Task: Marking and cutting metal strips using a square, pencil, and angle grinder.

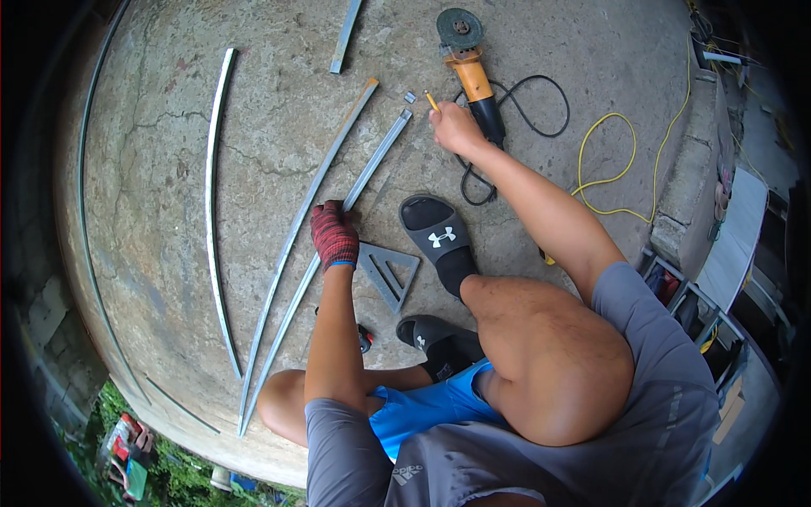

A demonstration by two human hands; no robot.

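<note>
My left hand [334,238], in a red and black knit glove, is closed around a long galvanized metal channel [378,159] lying on the concrete. My bare right hand [457,129] pinches a short yellow pencil [432,101], its tip pointing away from me, beyond the channel's far end. A small metal offcut [410,97] rests on the floor between that end and the pencil. Beside my gloved hand lies a grey triangular speed square [385,253]. An orange and black angle grinder [476,80] with a dark disc sits just past my right hand.
More metal strips [213,194] lie to the left, one [317,182] right alongside the channel. The grinder's black cord [564,106] loops right, near a yellow cord [634,144]. My sandalled foot [427,213] is close to the square. A concrete block edge [676,194] borders the right side.
</note>
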